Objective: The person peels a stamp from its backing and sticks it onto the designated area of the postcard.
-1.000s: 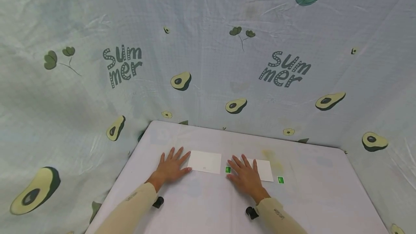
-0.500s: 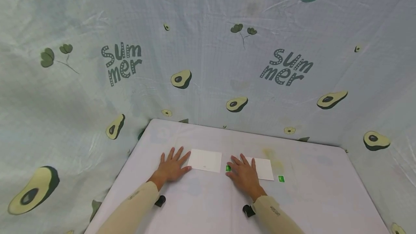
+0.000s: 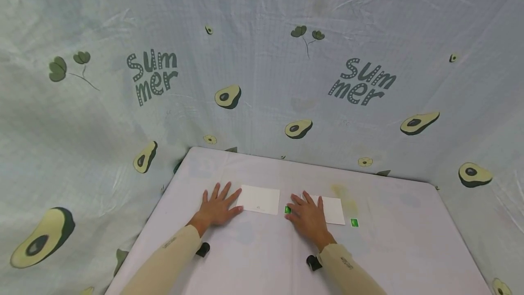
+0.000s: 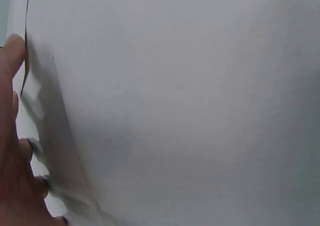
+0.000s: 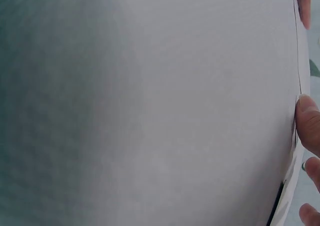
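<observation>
Left hand: fingers and thumb spread wide apart; the hand (image 3: 217, 208) lay palm down, the tips of thumb and forefinger at the left edge of a white card.
Right hand: fingers apart and slightly bent, thumb away from them; this hand (image 3: 309, 219) covered the left part of a second card.
Left card: the plain white card (image 3: 262, 200) lay flat between the two hands, a faint mark near its lower edge.
Right card: the other white card (image 3: 335, 211) showed its right part beyond the right hand.
Near green square: the small white-edged square (image 3: 287, 210) sat between the cards, partly hidden by the right fingers; whether they touched it could not be told.
Far green square: its match (image 3: 354, 222) lay just beside the right card's lower right corner.
Sleeves: both forearms wore beige (image 3: 168, 258).
Table: white-covered (image 3: 254, 249), yellowish stain behind the right card.
Backdrop: pale cloth (image 3: 262, 58) printed with avocados, leaves and "summer".
</observation>
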### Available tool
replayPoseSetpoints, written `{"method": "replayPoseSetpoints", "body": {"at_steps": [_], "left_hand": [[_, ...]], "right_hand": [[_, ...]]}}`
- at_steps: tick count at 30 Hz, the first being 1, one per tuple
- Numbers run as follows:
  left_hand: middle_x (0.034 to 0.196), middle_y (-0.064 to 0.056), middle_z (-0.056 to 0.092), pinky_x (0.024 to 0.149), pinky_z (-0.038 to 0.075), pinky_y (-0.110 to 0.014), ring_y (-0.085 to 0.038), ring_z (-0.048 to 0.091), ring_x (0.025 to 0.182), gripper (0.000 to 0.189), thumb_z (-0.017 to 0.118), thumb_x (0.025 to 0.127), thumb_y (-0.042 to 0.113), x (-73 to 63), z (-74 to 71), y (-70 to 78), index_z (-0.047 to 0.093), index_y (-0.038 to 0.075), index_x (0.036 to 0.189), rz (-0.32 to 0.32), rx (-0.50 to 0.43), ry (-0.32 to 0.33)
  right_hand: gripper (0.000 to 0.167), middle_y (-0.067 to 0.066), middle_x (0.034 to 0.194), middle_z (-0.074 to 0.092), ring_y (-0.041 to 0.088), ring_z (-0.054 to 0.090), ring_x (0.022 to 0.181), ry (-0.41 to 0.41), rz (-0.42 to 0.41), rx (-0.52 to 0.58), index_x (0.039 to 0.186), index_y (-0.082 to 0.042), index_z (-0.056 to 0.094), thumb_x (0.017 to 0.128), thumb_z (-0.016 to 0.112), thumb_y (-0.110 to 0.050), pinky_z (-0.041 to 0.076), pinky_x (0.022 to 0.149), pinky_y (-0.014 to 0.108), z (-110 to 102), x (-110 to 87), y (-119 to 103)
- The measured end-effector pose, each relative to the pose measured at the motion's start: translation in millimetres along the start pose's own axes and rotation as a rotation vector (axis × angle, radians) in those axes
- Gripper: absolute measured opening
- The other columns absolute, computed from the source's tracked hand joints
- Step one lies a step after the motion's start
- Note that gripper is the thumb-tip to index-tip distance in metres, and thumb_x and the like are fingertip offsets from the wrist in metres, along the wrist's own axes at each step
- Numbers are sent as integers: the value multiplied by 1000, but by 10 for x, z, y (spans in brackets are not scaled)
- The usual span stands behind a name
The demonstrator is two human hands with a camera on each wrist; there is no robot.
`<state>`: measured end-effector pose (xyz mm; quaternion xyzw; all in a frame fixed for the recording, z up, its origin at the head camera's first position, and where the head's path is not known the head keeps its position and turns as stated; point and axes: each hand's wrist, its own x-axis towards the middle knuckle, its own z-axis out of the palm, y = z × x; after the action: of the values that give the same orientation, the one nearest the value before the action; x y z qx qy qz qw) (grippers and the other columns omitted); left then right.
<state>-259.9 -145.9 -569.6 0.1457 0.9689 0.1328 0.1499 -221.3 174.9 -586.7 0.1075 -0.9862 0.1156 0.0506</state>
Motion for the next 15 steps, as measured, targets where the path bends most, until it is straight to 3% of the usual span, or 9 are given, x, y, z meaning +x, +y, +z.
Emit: {"method": "replayPoseSetpoints", "body": {"at_steps": [7, 15], "left_hand": [[177, -14, 10, 123, 4, -79, -50, 3, 162, 63, 41, 109, 54, 3, 4, 13, 29, 29, 165, -11, 10, -4], [177, -14, 10, 123, 3, -79, -51, 2, 162, 63, 42, 109, 54, 7, 35, 25, 31, 29, 165, -11, 6, 2]], "right_hand": [[37, -1, 147, 66, 35, 45, 151, -5, -3, 8, 120, -23, 80, 89, 79, -43, 24, 119, 78, -13, 26, -1], [33, -8, 142, 69, 29, 45, 151, -53, -23, -96, 119, -24, 81, 93, 75, -43, 23, 123, 73, 14, 98, -14]]}}
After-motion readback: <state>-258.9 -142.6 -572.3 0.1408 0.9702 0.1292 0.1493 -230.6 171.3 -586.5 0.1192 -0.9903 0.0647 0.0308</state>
